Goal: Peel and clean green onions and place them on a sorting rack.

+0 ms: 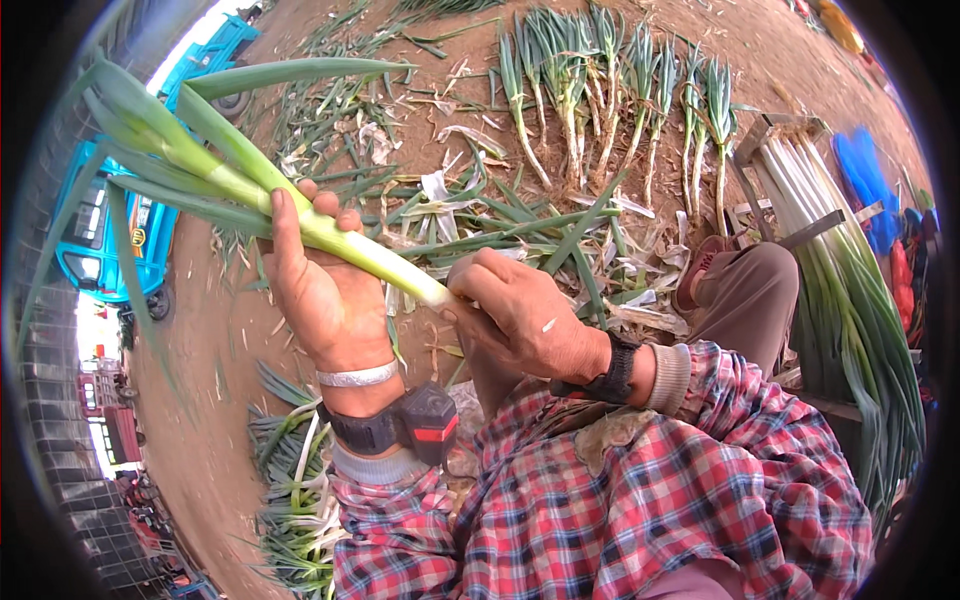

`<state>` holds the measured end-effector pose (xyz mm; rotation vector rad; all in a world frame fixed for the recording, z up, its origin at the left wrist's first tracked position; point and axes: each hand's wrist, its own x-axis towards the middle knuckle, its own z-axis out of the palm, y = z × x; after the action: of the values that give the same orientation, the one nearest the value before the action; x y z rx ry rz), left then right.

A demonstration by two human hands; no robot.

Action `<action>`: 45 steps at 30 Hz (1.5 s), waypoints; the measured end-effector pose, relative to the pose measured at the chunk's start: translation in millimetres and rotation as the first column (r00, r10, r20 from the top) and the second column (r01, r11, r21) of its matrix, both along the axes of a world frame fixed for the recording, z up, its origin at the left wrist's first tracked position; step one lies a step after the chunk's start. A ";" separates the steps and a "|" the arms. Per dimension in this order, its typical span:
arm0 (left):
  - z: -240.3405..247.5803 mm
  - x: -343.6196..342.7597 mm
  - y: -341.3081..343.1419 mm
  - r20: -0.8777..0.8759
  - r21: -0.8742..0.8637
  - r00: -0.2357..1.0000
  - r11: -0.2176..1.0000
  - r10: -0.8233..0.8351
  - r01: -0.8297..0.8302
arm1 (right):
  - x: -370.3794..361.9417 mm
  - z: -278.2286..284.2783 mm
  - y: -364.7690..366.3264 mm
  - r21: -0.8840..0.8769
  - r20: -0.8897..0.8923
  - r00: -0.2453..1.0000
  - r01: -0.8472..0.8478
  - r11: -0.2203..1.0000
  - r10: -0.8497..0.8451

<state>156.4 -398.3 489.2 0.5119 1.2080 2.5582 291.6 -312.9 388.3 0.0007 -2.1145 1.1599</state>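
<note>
A long green onion (372,257) lies slantwise in front of me, its green leaves fanning out to the upper left and its pale stem running down to the right. My left hand (325,300) is closed around the middle of the stem, palm up, with the thumb on the near side and fingertips over the far side. At the white lower end, the fingers of my right hand (525,310) are bent and pinched onto the stem's tip. The curled fingers partly hide that tip.
Several untrimmed green onions (570,85) lie in a row at the far side. Peeled leaves and skins (450,215) litter the soil. To my right, a metal rack (750,190) holds a bundle of cleaned onions (835,240). More onions (295,510) lie lower left; blue vehicles (120,235) stand beyond.
</note>
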 end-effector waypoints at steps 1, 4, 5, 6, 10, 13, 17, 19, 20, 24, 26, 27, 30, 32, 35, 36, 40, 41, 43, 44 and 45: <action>1.7 1.4 0.2 0.008 0.003 1.000 1.000 0.001 -0.001 | -0.5 1.0 0.3 0.076 0.012 1.000 0.023 0.997 -0.024; 2.6 -1.5 0.9 -0.043 0.054 0.989 0.988 -0.144 0.146 | -8.7 -17.1 1.5 0.087 -0.068 0.997 0.053 0.995 -0.047; 1.2 -0.9 0.6 -0.040 0.049 0.989 0.988 -0.145 0.147 | -9.7 -18.1 1.6 0.082 -0.065 0.997 0.054 0.995 -0.048; -0.2 -0.1 0.5 -0.032 0.052 0.990 0.989 -0.139 0.141 | -10.6 -18.8 1.9 0.054 -0.082 0.996 0.044 0.998 -0.040; -4.2 -2.2 2.2 0.028 0.079 0.980 0.978 -0.197 0.195 | -12.5 -35.0 4.1 -0.204 0.127 0.990 0.088 0.975 -0.063; -9.7 -13.3 -11.2 0.052 0.038 0.981 0.982 -0.189 0.188 | 3.0 -20.8 12.7 -0.539 0.168 0.981 0.011 0.842 0.095; -9.6 -8.3 -8.1 0.083 0.050 0.981 0.984 -0.175 0.172 | 4.7 -15.3 7.0 -0.166 0.044 0.998 -0.026 0.986 0.034; -8.3 -4.1 -1.9 0.080 0.035 0.982 0.985 -0.174 0.171 | 3.0 -15.4 5.9 0.192 0.027 0.999 0.036 0.981 -0.042; -7.4 -3.0 -1.6 0.068 0.022 0.985 0.987 -0.161 0.159 | 1.7 -18.2 4.0 0.141 0.048 0.999 -0.003 0.990 -0.004; -10.5 -1.5 -1.8 0.062 0.056 0.969 0.970 -0.238 0.235 | -0.2 -29.9 3.2 -0.014 0.090 0.991 -0.095 0.995 0.096; -13.3 -7.1 -1.6 0.007 0.118 0.939 0.932 -0.345 0.341 | 0.4 -31.1 5.2 -0.060 0.091 0.989 -0.111 0.992 0.116; -15.2 -9.6 -1.6 0.008 0.117 0.938 0.932 -0.345 0.342 | 1.4 -28.9 6.8 -0.138 0.110 0.982 -0.136 0.981 0.151; -18.6 -14.9 0.7 0.026 0.131 0.933 0.927 -0.358 0.352 | 2.5 -26.1 7.5 -0.277 0.166 0.970 -0.129 0.952 0.179; -17.8 -16.0 1.2 0.103 0.237 0.896 0.886 -0.431 0.399 | 0.9 -26.9 7.1 -0.337 0.204 0.963 -0.102 0.936 0.179; -16.5 -17.6 -7.7 0.053 0.310 0.815 0.786 -0.576 0.535 | -4.0 -35.9 2.3 -0.323 0.270 0.951 -0.061 0.945 0.153; -15.4 -16.3 -3.6 0.022 0.311 0.818 0.782 -0.575 0.541 | -8.7 -41.1 7.6 -0.304 0.151 0.985 -0.031 0.952 0.081; -21.7 -8.0 5.8 0.057 0.172 0.932 0.923 -0.359 0.345 | -15.6 -37.5 38.0 -0.573 0.228 0.972 0.088 0.815 0.056; -23.7 -8.9 3.9 0.052 0.136 0.942 0.936 -0.333 0.323 | -18.0 -23.5 44.2 -0.596 0.233 0.968 0.064 0.800 0.096; -20.3 -5.1 1.9 0.043 0.104 0.949 0.946 -0.313 0.308 | -22.9 15.8 54.1 -0.582 0.151 0.979 -0.022 0.813 0.134; -18.9 -2.3 0.7 0.012 0.016 0.966 0.966 -0.258 0.258 | -26.3 33.3 56.7 -0.572 0.081 0.981 -0.097 0.814 0.174; -17.5 -0.7 1.2 -0.023 -0.071 0.978 0.976 -0.207 0.205 | -29.9 47.2 59.6 -0.588 0.032 0.973 -0.166 0.792 0.229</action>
<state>155.7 -397.1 471.6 0.6282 1.1806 2.3361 261.7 -253.4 435.5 -0.1255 -1.7843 1.9401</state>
